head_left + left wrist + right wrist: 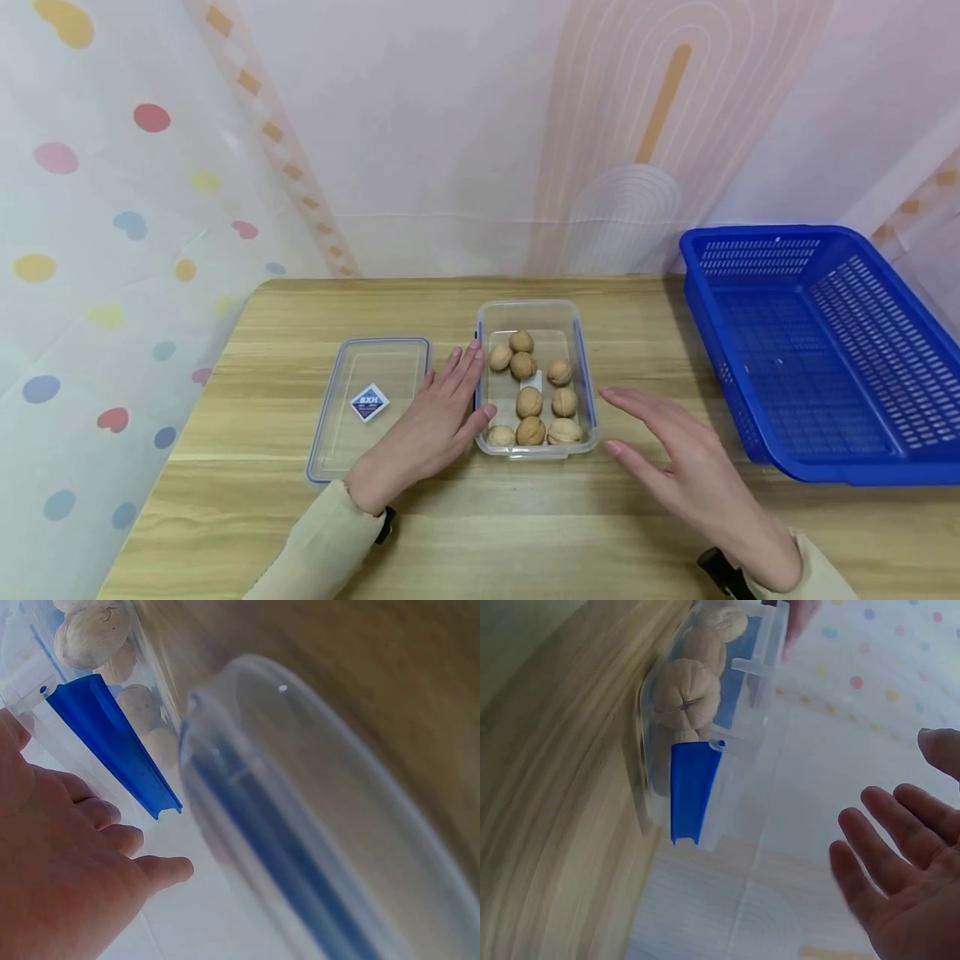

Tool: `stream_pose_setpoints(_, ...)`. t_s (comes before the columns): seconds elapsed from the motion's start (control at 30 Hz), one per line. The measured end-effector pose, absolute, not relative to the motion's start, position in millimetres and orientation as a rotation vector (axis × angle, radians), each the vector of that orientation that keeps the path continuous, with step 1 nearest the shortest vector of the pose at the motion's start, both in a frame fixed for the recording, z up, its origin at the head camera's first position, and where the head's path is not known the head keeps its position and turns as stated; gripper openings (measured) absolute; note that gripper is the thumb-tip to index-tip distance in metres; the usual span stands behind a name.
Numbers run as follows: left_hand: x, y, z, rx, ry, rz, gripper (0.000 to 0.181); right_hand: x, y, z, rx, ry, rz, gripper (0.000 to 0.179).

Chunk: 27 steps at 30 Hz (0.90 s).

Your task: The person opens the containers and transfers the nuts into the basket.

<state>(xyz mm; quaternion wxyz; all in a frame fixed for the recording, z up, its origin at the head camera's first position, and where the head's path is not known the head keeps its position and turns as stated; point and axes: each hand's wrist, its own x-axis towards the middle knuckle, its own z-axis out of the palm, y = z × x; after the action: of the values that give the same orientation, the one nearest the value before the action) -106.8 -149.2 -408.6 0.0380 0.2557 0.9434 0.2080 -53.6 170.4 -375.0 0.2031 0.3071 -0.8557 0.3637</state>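
Observation:
A clear plastic container with blue side latches stands on the table without its lid. Several walnuts lie loose on its bottom. My left hand is at the container's left side, fingers straight along the wall and thumb tip over the near rim. In the left wrist view a blue latch hangs down beside those fingers. To the right of the container, my right hand is held apart from it, fingers extended and holding nothing. Another blue latch hangs open in the right wrist view.
The clear lid with a blue seal and a BXH label lies flat left of the container, partly under my left forearm and hand. A large blue perforated basket stands at the right. A patterned cloth hangs behind the wooden table.

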Motion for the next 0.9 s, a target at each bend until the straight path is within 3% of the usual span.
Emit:
stream_pose_setpoints(0.13,-107,-150,-409,0.781,2.894,0.644,0.073,-67,162,-377,0.871,-2.425,0.99,0.045)
stream_pose_setpoints(0.33,-108,-150,-409,0.787,2.887,0.64,0.072,-86,150,-382,0.868,-2.505,0.987,0.052)
stream_pose_setpoints(0.9,-107,-151,-406,0.786,2.874,0.634,0.073,-126,131,-391,1.107,-2.657,0.996,0.047)
